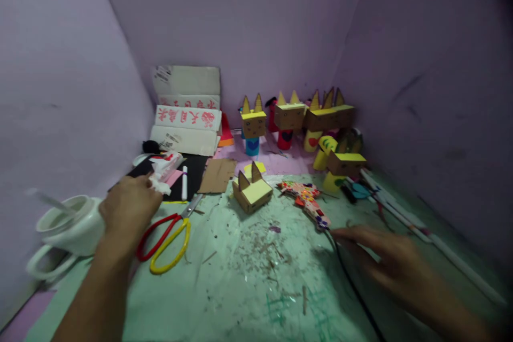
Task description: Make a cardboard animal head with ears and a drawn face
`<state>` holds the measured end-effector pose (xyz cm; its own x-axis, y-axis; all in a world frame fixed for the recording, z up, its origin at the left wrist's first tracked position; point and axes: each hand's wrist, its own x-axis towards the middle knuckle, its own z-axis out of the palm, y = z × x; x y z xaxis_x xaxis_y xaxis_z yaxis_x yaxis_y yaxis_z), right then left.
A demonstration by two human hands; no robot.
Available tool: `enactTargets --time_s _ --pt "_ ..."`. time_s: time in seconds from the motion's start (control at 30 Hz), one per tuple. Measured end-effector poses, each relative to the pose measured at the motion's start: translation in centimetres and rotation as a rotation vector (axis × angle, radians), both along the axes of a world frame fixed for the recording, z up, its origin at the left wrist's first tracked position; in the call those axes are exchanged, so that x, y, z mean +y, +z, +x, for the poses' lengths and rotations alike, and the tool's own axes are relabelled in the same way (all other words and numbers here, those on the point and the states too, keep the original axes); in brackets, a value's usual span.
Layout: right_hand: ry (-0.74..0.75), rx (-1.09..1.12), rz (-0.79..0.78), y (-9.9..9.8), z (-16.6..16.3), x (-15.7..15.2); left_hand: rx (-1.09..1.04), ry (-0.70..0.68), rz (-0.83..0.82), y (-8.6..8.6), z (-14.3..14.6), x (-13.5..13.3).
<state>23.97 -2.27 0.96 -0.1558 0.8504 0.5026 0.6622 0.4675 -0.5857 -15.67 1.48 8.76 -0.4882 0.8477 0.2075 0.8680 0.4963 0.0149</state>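
Observation:
On the left, my left hand (130,203) is closed, its fingers at a crumpled white wrapper (166,165) with red marks; the fingertips are partly hidden. Close by lie scissors (176,232) with one red and one yellow handle. My right hand (385,256) is slightly blurred, its fingers stretched out beside the black cord (347,272) of a flower-patterned glue gun (306,200). The gun rests on the table, nose pointing away to the left. Between the hands sits a small cardboard box head (252,195) with two pointed ears and a pale yellow top.
Several cardboard-headed figures on coloured tubes, one a blue tube (252,146), stand along the back. Folded white cardboard (188,117) leans at back left. A white pot (76,224) holds a stick at the left. White sticks (401,214) lie along the right wall. Scraps litter the green tabletop (224,288).

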Motion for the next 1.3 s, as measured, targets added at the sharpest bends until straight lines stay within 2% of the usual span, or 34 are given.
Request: enactTargets --time_s 0.07,0.1,0.2,0.27,0.3,0.37,0.43,0.6,0.67,0.8,0.9,0.93,1.0,1.07,1.13,1.2,1.27,1.3 --pt "0.099 -0.028 -0.044 0.0 -0.2 -0.1 -0.053 -0.138 0.154 0.2 3.0 -1.8" --pt "0.104 -0.030 -0.058 -0.1 -0.4 -0.1 -0.146 -0.292 0.185 -0.1 4.9 -2.8" --pt "0.064 -0.021 -0.137 -1.1 -1.1 0.1 -0.460 -0.857 0.001 -2.7 11.8 -5.9" --pt "0.050 -0.001 -0.152 -1.9 -1.6 0.2 -0.433 -1.056 -0.193 -5.1 15.8 -7.3" --pt "0.043 0.014 -0.142 -2.3 -1.8 0.3 -0.367 -1.099 -0.285 -6.1 17.2 -7.8" --pt "0.028 0.050 -0.100 -3.1 -2.1 0.3 -0.281 -1.113 -0.370 -7.4 18.6 -8.0" --pt "0.013 0.080 -0.062 -3.7 -2.1 0.3 -0.270 -1.126 -0.404 -7.6 18.4 -7.4" --pt "0.015 0.098 -0.033 -4.2 -2.0 0.3 -0.260 -0.979 -0.196 -6.8 16.0 -3.9" --pt "0.018 0.102 -0.025 -4.2 -2.1 0.3 -0.275 -0.993 -0.190 -7.2 15.7 -3.0" --pt "0.021 0.094 -0.029 -4.1 -2.1 0.3 -0.278 -1.174 -0.232 -7.6 15.0 -3.4" --pt "0.030 0.087 -0.030 -4.2 -2.0 0.3 -0.322 -1.375 -0.373 -5.7 13.1 -4.8" --pt "0.035 0.083 -0.030 -4.2 -2.0 0.3 -0.336 -1.390 -0.382 -4.8 12.4 -5.2" --pt "0.038 0.071 -0.031 -4.2 -2.0 0.3 -0.322 -1.303 -0.270 -3.2 11.8 -5.5" --pt "0.031 0.058 -0.029 -4.3 -2.1 0.4 -0.336 -1.283 -0.153 -2.7 12.9 -5.3" --pt "0.029 0.050 -0.019 -4.4 -2.1 0.5 -0.363 -1.429 -0.212 -3.3 15.3 -4.6" --pt "0.040 0.049 0.000 -4.6 -2.0 0.6 -0.288 -1.616 -0.265 -4.7 17.5 -3.9" --pt "0.057 0.049 0.015 -4.7 -1.9 0.7 -0.295 -1.731 -0.347 -5.9 17.8 -3.8" --pt "0.067 0.047 0.018 -4.7 -1.8 0.7 -0.325 -1.760 -0.423 -6.2 16.8 -4.1"
